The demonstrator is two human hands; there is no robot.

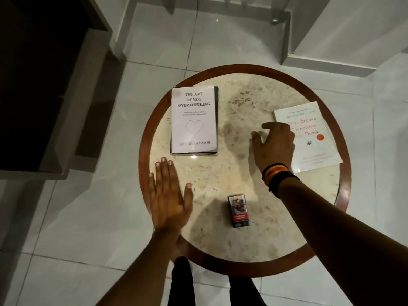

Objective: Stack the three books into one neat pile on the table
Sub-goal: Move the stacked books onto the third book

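Note:
A pale lilac book with a heart on its cover (194,120) lies on the left of the round marble table (242,102); a darker book edge shows under its right and near sides. A white book with red lettering (313,138) lies at the right edge. My left hand (167,195) is flat and open over the table's left rim, just short of the lilac book. My right hand (273,144), with bands on the wrist, hovers with fingers apart between the two books, covering the white book's left edge. Neither hand holds anything.
A small cigarette pack (238,212) stands near the table's front. The table has a brown wooden rim (143,138). White floor tiles surround it. A dark cabinet (44,85) is at the left and white furniture (344,40) at the back right.

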